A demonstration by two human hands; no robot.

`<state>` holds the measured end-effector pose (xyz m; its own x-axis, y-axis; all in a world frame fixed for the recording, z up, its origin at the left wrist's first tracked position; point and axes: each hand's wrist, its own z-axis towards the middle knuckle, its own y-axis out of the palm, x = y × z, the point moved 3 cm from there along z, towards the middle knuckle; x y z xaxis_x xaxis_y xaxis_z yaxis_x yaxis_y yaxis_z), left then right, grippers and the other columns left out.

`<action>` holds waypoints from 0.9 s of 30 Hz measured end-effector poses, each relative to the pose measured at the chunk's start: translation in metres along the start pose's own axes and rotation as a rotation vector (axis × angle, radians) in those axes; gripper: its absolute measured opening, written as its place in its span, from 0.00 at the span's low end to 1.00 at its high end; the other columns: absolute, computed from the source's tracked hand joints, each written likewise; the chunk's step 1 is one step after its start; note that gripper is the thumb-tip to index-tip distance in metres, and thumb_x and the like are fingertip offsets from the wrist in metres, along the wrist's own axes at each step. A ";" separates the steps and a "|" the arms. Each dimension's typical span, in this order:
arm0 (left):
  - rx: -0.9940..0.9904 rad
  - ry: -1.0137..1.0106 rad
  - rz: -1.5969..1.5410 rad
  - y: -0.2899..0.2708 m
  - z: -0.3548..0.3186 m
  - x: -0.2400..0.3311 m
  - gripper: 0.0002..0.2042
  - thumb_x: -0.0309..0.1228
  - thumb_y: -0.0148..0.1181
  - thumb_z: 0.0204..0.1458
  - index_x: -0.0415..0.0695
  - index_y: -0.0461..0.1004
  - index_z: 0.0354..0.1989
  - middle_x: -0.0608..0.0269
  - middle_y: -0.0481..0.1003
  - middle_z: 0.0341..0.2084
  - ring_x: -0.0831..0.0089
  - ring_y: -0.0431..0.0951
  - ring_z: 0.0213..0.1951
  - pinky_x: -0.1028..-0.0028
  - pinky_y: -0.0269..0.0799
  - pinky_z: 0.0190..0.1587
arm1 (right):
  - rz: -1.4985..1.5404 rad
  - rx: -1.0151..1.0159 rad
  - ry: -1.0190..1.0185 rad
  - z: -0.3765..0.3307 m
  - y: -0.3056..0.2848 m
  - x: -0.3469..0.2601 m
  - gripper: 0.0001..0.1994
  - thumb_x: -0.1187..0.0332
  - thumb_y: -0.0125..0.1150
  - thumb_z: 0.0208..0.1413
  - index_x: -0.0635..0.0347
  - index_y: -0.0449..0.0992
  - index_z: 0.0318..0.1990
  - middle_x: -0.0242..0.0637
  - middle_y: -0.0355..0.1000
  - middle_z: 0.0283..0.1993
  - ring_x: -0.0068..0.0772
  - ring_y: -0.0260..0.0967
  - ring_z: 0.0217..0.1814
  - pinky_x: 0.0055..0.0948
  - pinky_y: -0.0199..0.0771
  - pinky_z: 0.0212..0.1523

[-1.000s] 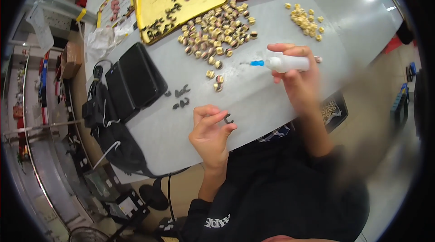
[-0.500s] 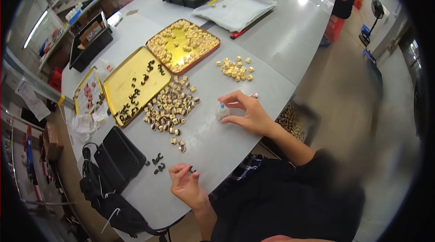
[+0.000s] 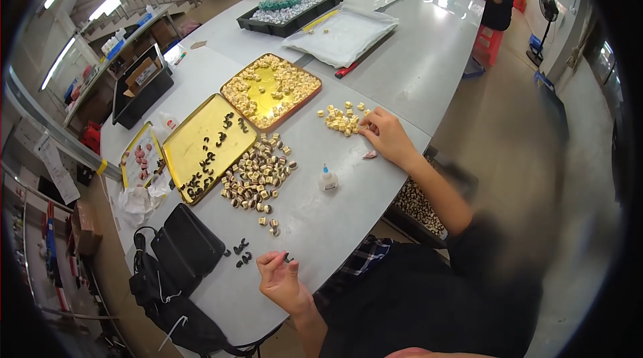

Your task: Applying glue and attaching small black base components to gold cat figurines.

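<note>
My left hand (image 3: 284, 284) pinches a small black curved piece (image 3: 288, 258) between thumb and fingertips, just above the table's near edge. At the right, my right hand (image 3: 390, 138) is closed at the fingertips on a small cream cube at the edge of a loose pile of cream cubes (image 3: 343, 121); the fingers partly hide that cube. A small glue bottle (image 3: 328, 180) with a blue tip stands upright on the table between my hands. Left of it spreads a heap of cream-and-dark-brown cubes (image 3: 251, 177). Several loose black curved pieces (image 3: 242, 251) lie left of my left hand.
A yellow tray (image 3: 191, 123) bears black pieces; another tray (image 3: 309, 98) holds cream cubes. A black case (image 3: 187, 241) and bag lie at the left. Farther back are a white padded sheet (image 3: 355, 30) and a black bin (image 3: 335, 0). A seated person (image 3: 501, 0) works far right.
My right hand has let go of the glue bottle, left it standing, and moved away to the cream pile. My left hand still holds the black piece. The view has shifted slightly.
</note>
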<state>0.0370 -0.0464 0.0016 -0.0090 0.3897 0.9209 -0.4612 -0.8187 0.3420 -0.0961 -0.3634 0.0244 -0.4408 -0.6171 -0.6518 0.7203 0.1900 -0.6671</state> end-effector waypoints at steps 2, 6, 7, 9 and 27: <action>-0.005 0.007 0.011 0.002 -0.001 0.002 0.12 0.16 0.66 0.36 0.35 0.75 0.32 0.63 0.64 0.37 0.73 0.64 0.40 0.76 0.60 0.44 | 0.049 -0.027 0.022 -0.004 -0.003 0.000 0.08 0.72 0.61 0.47 0.65 0.72 0.35 0.41 0.68 0.36 0.32 0.70 0.36 0.27 0.71 0.35; 0.003 -0.007 0.041 0.000 -0.003 0.003 0.13 0.15 0.66 0.34 0.36 0.75 0.32 0.63 0.65 0.36 0.73 0.64 0.41 0.76 0.61 0.44 | 0.351 0.102 0.018 -0.014 -0.014 -0.023 0.05 0.78 0.59 0.49 0.67 0.72 0.34 0.37 0.69 0.39 0.27 0.70 0.37 0.22 0.71 0.40; 0.020 -0.018 0.053 0.001 -0.001 0.003 0.13 0.15 0.66 0.34 0.36 0.75 0.32 0.63 0.65 0.36 0.73 0.64 0.41 0.76 0.61 0.44 | 0.529 0.118 0.003 -0.019 -0.017 -0.033 0.05 0.79 0.58 0.49 0.67 0.72 0.34 0.39 0.69 0.39 0.28 0.71 0.38 0.23 0.72 0.41; 0.005 -0.008 0.060 0.004 -0.001 0.007 0.14 0.15 0.66 0.32 0.37 0.76 0.32 0.63 0.65 0.36 0.72 0.64 0.40 0.75 0.61 0.44 | 0.890 0.134 -0.004 -0.037 -0.019 -0.054 0.05 0.81 0.56 0.50 0.67 0.71 0.35 0.43 0.69 0.41 0.30 0.71 0.39 0.25 0.73 0.43; -0.081 0.126 0.236 0.003 -0.001 0.008 0.15 0.23 0.72 0.30 0.42 0.78 0.31 0.64 0.66 0.34 0.69 0.65 0.40 0.70 0.63 0.43 | 1.019 -0.348 -0.225 -0.126 0.062 -0.137 0.10 0.87 0.60 0.42 0.66 0.72 0.33 0.45 0.69 0.38 0.32 0.71 0.39 0.26 0.74 0.41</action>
<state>0.0351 -0.0451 0.0102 -0.2326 0.2459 0.9410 -0.5029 -0.8585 0.1000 -0.0587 -0.1713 0.0269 0.4083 -0.1669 -0.8974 0.4852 0.8725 0.0584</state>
